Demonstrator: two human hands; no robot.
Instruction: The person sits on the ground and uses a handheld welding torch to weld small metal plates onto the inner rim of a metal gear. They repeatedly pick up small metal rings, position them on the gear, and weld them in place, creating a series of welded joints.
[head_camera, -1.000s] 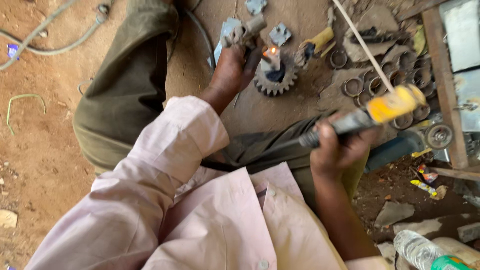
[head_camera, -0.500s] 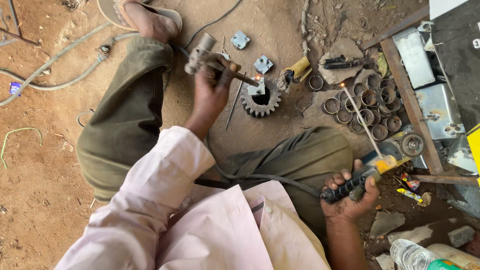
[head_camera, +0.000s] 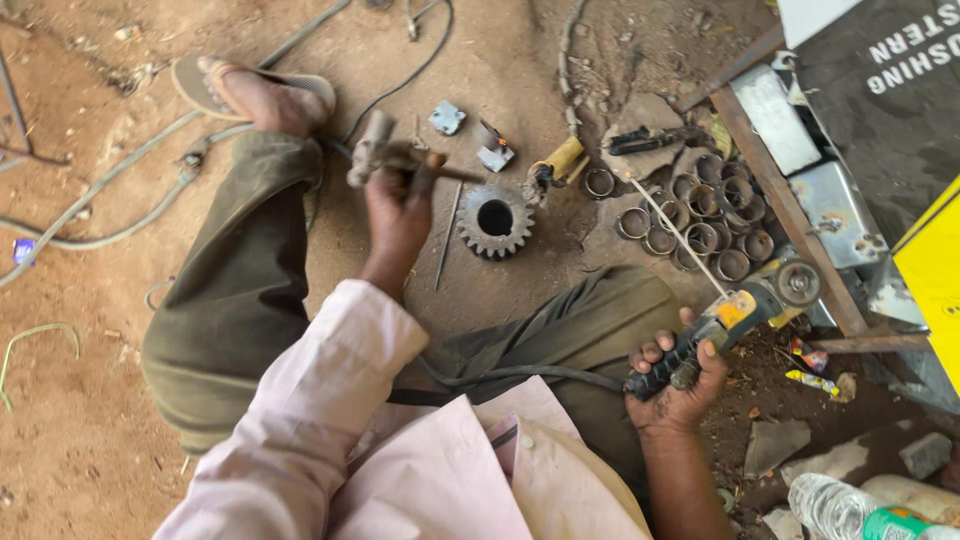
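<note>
electrode holder (head_camera: 725, 322) lower in right hand (head_camera: 678, 385)

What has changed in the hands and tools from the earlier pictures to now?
The right hand with the electrode holder drew back from the gear toward the body; the rod now points over the rings. The glow beside the gear is gone. The left hand lifted its metal tool slightly away from the gear. Both hands kept their grips; the gear stayed in place.

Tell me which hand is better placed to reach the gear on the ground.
Probably the left hand: it sits right beside the gear, gripping a small hammer. The right hand is farther back, holding the electrode holder.
</note>
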